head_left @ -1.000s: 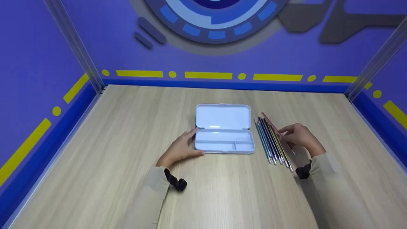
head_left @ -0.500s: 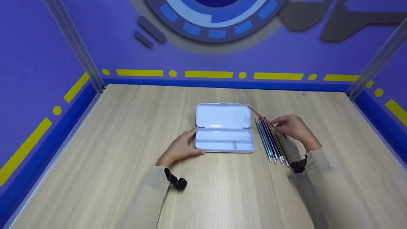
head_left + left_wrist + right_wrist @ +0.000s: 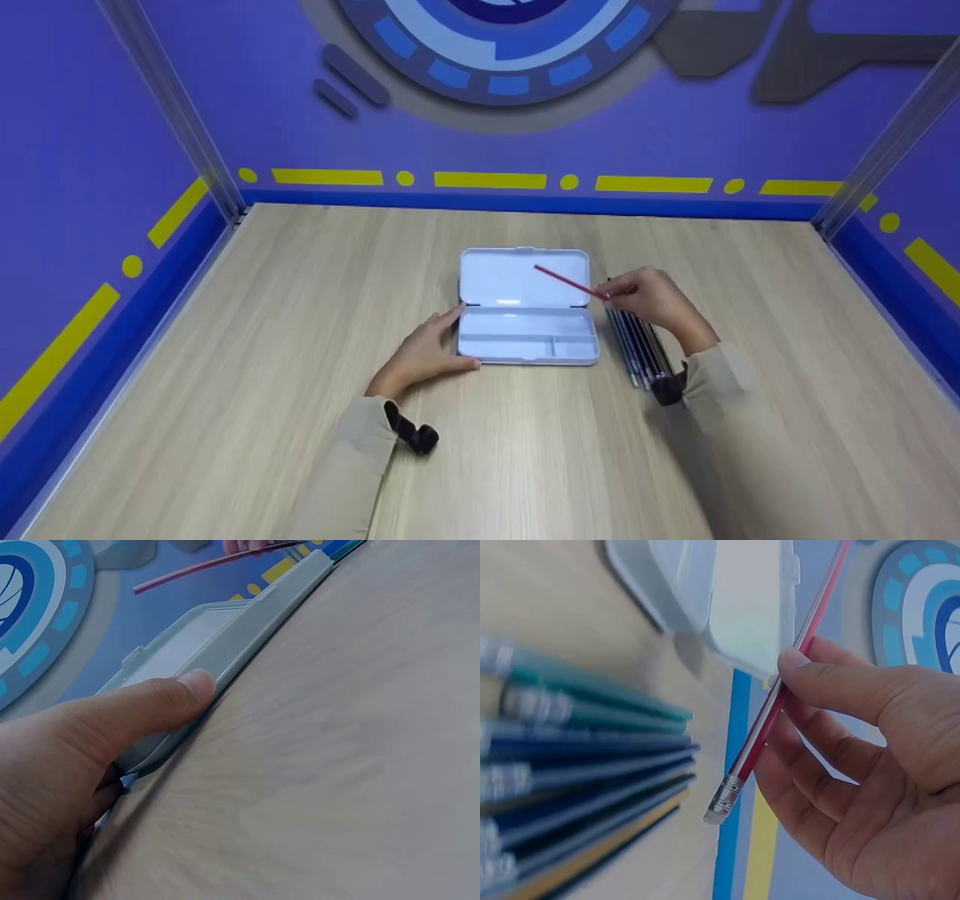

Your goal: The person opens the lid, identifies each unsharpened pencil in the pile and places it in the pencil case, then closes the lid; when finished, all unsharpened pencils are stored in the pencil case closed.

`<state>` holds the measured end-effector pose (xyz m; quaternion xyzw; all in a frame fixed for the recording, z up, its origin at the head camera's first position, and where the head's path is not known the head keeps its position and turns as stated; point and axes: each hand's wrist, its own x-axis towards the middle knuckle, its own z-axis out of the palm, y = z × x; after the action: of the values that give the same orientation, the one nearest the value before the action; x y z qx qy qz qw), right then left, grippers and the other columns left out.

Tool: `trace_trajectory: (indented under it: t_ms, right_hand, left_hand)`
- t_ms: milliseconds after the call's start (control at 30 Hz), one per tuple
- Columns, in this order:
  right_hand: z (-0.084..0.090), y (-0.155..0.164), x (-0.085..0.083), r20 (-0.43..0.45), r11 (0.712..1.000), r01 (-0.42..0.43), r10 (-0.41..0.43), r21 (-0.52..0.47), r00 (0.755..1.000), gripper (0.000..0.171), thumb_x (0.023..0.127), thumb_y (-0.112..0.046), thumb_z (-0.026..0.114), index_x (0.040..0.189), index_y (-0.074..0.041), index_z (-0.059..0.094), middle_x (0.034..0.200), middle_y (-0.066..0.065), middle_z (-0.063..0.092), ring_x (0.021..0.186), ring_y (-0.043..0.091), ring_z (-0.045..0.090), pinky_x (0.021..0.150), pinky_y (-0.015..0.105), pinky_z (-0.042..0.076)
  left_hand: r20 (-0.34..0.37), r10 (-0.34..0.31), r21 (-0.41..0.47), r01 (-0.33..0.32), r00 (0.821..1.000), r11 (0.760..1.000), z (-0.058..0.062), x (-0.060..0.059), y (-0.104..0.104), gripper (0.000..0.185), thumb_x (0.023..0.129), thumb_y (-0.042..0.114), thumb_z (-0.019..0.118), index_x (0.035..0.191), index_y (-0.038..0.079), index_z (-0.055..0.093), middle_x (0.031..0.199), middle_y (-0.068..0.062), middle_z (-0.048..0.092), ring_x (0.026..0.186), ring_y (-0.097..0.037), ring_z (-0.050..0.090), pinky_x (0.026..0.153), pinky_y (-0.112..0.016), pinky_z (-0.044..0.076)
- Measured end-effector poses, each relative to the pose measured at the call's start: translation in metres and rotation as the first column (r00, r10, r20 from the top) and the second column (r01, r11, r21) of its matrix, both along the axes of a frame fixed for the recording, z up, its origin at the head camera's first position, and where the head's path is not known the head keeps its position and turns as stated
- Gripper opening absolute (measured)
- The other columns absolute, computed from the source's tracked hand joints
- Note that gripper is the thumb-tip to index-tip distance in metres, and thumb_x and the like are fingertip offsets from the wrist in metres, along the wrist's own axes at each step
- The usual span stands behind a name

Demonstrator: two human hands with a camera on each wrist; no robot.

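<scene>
- The left hand (image 3: pixel 420 356) lies flat on the pale wooden table (image 3: pixel 300 360), fingers straight, thumb pressed against the near left edge of the open white plastic pencil case (image 3: pixel 525 330).
- Just right of the case, a row of coloured pencils (image 3: pixel 637 345) with metal eraser ends lies under the right wrist, untouched.
- The right hand (image 3: pixel 652 300) pinches a red pencil (image 3: pixel 566 281) between thumb and fingertips, its tip raised over the open lid.
- My judgement: no pencil is in the tray yet, so nearly everything remains.

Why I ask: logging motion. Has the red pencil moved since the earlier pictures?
Yes. The red pencil has moved left, off the pencil row, over the open case.
</scene>
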<state>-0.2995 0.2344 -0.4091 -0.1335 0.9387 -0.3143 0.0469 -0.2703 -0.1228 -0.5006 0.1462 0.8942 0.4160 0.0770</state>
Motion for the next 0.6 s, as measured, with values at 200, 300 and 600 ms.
trace_trajectory:
  t_ms: [200, 300, 600]
  right_hand:
    - [0.0, -0.022, -0.004, 0.003, 0.999, -0.048, 0.048, 0.001, 0.999, 0.024, 0.085, 0.004, 0.066, 0.106, -0.004, 0.075, 0.103, 0.016, 0.073, 0.089, 0.025, 0.066, 0.082, 0.04, 0.057]
    - [0.001, -0.034, -0.005, 0.013, 0.998, -0.062, 0.062, 0.0, 0.998, 0.024, 0.084, 0.004, 0.067, 0.105, -0.005, 0.075, 0.101, 0.014, 0.074, 0.088, 0.024, 0.066, 0.081, 0.039, 0.057]
    - [0.003, -0.062, -0.008, 0.049, 0.996, -0.074, 0.072, 0.043, 0.996, 0.025, 0.085, 0.002, 0.068, 0.103, -0.012, 0.077, 0.101, 0.007, 0.074, 0.09, 0.023, 0.065, 0.084, 0.039, 0.056]
  left_hand:
    - [-0.004, -0.002, -0.006, 0.002, 1.0, 1.0, 0.001, 0.0, 0.0, 0.105, 0.067, 0.052, 0.083, 0.152, 0.026, 0.028, 0.156, -0.006, 0.033, 0.146, -0.037, 0.018, 0.118, -0.052, 0.021]
    - [-0.002, 0.0, -0.004, 0.0, 1.0, 1.0, 0.001, 0.001, 0.0, 0.104, 0.067, 0.052, 0.083, 0.152, 0.025, 0.029, 0.156, -0.007, 0.033, 0.146, -0.038, 0.017, 0.118, -0.052, 0.02]
    - [0.024, 0.012, 0.005, -0.012, 1.0, 1.0, 0.003, 0.001, 0.001, 0.104, 0.066, 0.051, 0.084, 0.152, 0.027, 0.03, 0.156, -0.008, 0.032, 0.147, -0.036, 0.018, 0.118, -0.053, 0.019]
